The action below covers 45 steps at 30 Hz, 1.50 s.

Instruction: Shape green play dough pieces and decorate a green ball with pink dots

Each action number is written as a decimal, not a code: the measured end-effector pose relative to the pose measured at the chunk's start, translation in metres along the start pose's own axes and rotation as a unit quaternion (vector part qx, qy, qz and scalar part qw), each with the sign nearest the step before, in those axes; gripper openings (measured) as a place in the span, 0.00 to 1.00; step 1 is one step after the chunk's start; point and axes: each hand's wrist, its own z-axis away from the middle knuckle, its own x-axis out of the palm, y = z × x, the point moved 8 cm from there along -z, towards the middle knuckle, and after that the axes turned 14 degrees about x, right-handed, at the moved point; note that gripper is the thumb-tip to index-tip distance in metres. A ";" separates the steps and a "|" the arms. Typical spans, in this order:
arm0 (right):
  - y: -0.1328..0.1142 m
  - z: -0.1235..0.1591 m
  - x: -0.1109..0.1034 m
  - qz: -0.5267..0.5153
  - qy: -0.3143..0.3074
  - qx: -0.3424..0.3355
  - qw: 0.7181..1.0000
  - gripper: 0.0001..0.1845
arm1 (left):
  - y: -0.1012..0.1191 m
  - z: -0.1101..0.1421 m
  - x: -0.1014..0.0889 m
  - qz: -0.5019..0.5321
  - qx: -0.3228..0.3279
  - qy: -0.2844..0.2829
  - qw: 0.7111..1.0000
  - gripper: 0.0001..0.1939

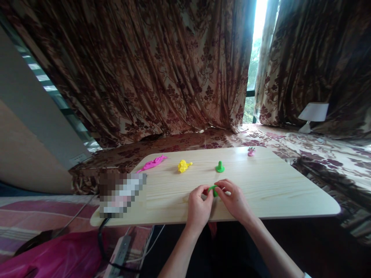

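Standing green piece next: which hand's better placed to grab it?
Likely the right hand: the standing green piece lies just beyond it. The left hand sits farther left. Both pinch the other green piece, so the right would have to let go first.

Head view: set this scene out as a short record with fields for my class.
Left hand: pinching the green clay piece
Right hand: pinching the same piece
Surface: light wood-grain tabletop
Beyond hands, left to right: long pink clay strip, yellow clay lump, upright green clay form, small pink-and-green piece
Background: patterned curtains; white-shaded lamp at right
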 end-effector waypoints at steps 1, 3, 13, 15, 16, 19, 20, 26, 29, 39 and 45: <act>0.000 0.000 0.000 -0.001 -0.001 0.000 1.000 0.06 | 0.000 0.000 0.000 0.001 0.000 0.001 1.000 0.08; 0.000 -0.001 0.001 0.000 -0.002 -0.001 1.000 0.06 | 0.000 0.000 0.000 0.004 0.003 0.001 1.000 0.08; 0.000 0.000 0.003 0.005 -0.005 0.000 1.000 0.06 | -0.002 0.000 0.001 -0.003 0.010 -0.003 1.000 0.07; 0.001 0.000 0.003 0.008 -0.003 0.002 1.000 0.06 | 0.000 -0.001 0.000 0.000 0.013 -0.005 1.000 0.07; 0.001 0.000 0.003 0.010 -0.003 0.002 1.000 0.06 | 0.000 -0.001 0.000 0.001 0.015 -0.006 1.000 0.07; -0.001 0.001 0.001 0.011 -0.008 -0.003 1.000 0.07 | 0.002 -0.002 0.001 -0.001 0.020 -0.010 1.000 0.07; -0.002 0.001 0.001 0.010 -0.012 -0.005 1.000 0.08 | 0.002 -0.002 0.001 -0.004 0.022 -0.012 1.000 0.07; -0.006 0.003 0.002 0.013 -0.019 -0.016 1.000 0.09 | 0.002 -0.002 0.002 -0.014 0.029 -0.021 0.999 0.09; -0.005 0.003 0.002 0.014 -0.012 -0.014 1.000 0.10 | 0.003 -0.003 0.003 -0.010 0.036 -0.025 0.999 0.09; -0.004 0.003 0.002 0.017 -0.011 -0.015 1.000 0.09 | 0.006 -0.003 0.000 -0.013 0.038 -0.012 0.999 0.09; -0.001 0.002 -0.003 0.017 0.017 -0.007 1.000 0.09 | 0.005 -0.003 0.001 -0.025 0.034 -0.009 0.999 0.07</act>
